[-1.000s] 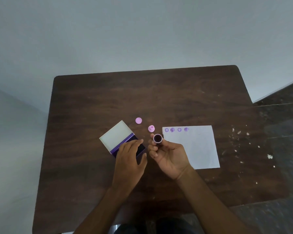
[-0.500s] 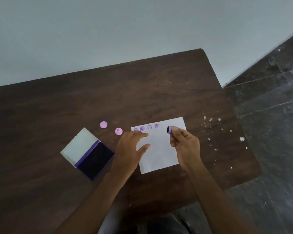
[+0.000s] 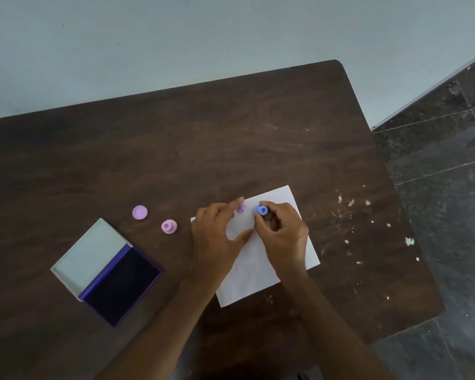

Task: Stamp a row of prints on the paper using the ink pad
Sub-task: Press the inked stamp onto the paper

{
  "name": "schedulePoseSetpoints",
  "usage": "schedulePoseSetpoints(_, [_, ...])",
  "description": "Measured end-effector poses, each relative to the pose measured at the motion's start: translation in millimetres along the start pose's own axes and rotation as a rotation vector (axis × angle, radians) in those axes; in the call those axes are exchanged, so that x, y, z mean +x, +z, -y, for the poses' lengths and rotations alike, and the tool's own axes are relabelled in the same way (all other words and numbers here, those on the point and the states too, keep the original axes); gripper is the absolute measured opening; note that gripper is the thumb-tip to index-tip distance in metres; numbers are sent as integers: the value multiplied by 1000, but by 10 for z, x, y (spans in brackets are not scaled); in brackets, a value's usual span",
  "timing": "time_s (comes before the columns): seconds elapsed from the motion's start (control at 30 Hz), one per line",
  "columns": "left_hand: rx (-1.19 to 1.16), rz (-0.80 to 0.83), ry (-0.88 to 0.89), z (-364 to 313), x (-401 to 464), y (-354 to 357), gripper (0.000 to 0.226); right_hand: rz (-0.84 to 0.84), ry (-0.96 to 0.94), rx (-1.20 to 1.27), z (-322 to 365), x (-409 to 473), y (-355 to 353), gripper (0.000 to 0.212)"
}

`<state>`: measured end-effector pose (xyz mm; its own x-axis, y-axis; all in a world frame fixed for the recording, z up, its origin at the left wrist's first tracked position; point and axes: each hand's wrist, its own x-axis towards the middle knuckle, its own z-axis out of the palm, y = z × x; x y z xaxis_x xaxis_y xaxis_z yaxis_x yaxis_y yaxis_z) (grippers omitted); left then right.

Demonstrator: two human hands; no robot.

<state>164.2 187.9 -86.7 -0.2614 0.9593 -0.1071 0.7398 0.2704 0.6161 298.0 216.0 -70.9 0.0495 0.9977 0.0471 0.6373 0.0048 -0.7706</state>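
Observation:
A white sheet of paper [image 3: 288, 204] lies on the dark wooden table [image 3: 231, 133]. My right hand [image 3: 281, 233] pinches a small blue stamp [image 3: 261, 210] and holds it face down on the paper's top edge. Just left of it one purple print [image 3: 241, 208] shows; other prints are hidden under my left hand [image 3: 217, 237], which lies flat on the paper with fingers spread. The open ink pad [image 3: 121, 283], dark purple with a pale lid folded back, sits at the left.
Two small pink stamp pieces rest on the table between the ink pad and the paper, one a flat round cap [image 3: 140, 212], the other a knobbed piece [image 3: 169, 226]. White flecks dot the table's right side. The right table edge drops to a dark floor [image 3: 450, 187].
My right hand turned the stamp face down and lowered it onto the paper right of the last print. My left hand slid further onto the sheet. The camera view shifted slightly.

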Motion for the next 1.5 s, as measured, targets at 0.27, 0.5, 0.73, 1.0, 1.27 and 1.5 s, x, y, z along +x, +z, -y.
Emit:
schedulePoseSetpoints(0.27, [15,164,19,76,81,1,81,44,-87,-49,36,130,26,28])
schedulePoseSetpoints(0.5, [84,279,64,135,146,-34,61,8,-186,-48,-18,75,9,27])
schedulePoseSetpoints(0.73, [-7,203,25,110,48,-26,54,18,-176,-82,-61,8,28,30])
schedulePoseSetpoints(1.0, [7,49,-19,23,22,-17,50,52,-187,-103,-101,25,67,36])
schedulePoseSetpoints(1.27, [-39,3,1,63,17,27,49,44,-212,-128,-143,11,82,39])
schedulePoseSetpoints(1.5, [-3,12,0,73,30,41,50,72,-201,-144,-139,9,86,39])
